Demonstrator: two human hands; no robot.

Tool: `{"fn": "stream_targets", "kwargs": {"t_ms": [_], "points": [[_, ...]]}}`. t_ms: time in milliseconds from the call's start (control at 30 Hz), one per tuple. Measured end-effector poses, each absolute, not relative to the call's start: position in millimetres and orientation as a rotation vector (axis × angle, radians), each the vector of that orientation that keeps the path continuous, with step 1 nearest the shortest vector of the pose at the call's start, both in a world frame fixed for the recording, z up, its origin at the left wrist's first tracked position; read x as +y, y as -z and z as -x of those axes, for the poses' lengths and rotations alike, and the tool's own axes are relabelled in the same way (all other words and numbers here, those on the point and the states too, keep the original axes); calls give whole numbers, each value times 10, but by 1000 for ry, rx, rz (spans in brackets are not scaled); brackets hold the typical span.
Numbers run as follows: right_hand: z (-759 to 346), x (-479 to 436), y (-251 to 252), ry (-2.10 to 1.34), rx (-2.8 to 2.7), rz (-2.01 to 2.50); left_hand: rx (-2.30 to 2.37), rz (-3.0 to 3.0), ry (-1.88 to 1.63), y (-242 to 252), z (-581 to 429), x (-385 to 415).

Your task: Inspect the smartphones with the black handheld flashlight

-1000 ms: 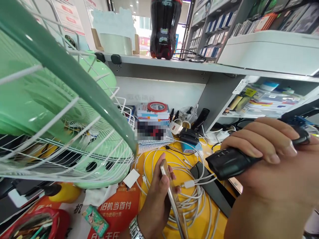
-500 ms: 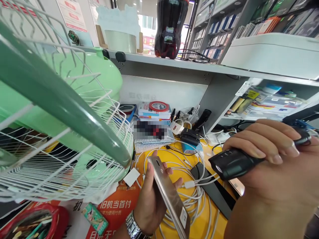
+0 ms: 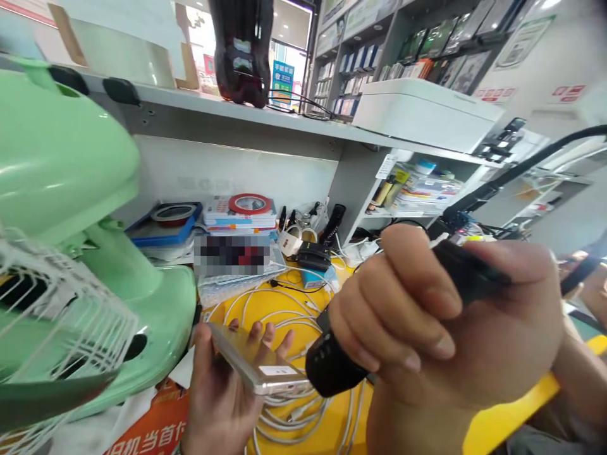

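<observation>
My left hand [image 3: 220, 395] grips a gold smartphone [image 3: 251, 357], its back turned up and a small white label near its lower end. The thumb lies along one edge and the fingertips show past the other. My right hand [image 3: 427, 316] is wrapped round a black flashlight [image 3: 334, 366], whose head points down and left, close to the phone's lower end. The flashlight's tail shows by my thumb. Beneath both hands, white cables [image 3: 294, 423] lie coiled on the yellow tabletop [image 3: 256, 316].
A green fan [image 3: 175, 309] with a white wire guard crowds the left. Behind are a stack of boxes with red tape [image 3: 250, 203] and a black device [image 3: 313, 256]. A dark bottle [image 3: 244, 57] and a white printer-like machine [image 3: 427, 114] stand on the shelf. Another person's arm [image 3: 585, 366] shows at right.
The view has swung right. The phone has tilted flatter, its labelled end now facing me. My right hand has brought the flashlight nearer to the phone.
</observation>
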State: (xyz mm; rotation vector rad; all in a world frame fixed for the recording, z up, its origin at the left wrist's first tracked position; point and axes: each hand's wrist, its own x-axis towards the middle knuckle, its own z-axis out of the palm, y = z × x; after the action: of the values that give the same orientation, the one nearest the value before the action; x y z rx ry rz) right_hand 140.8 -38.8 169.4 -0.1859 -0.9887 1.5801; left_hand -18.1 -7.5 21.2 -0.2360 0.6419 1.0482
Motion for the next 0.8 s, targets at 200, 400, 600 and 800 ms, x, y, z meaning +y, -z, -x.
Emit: {"fn": "stream_targets", "kwargs": {"t_ms": [200,400,600,800], "points": [[-1340,-501,-1818,-1559,-1061,400,722,201,-1015,-280,165,-97],[-1454,-734,-1775,-909,-1420,1016,752,104,-1025,-275,172,-114],[-2503,-1058,-1237,-156,-1548,2190,742,172,-999,-297,153,-104],[-3662,-1526,-651,-85,-1204,2741,734,105,-1000,-307,166,-101]]}}
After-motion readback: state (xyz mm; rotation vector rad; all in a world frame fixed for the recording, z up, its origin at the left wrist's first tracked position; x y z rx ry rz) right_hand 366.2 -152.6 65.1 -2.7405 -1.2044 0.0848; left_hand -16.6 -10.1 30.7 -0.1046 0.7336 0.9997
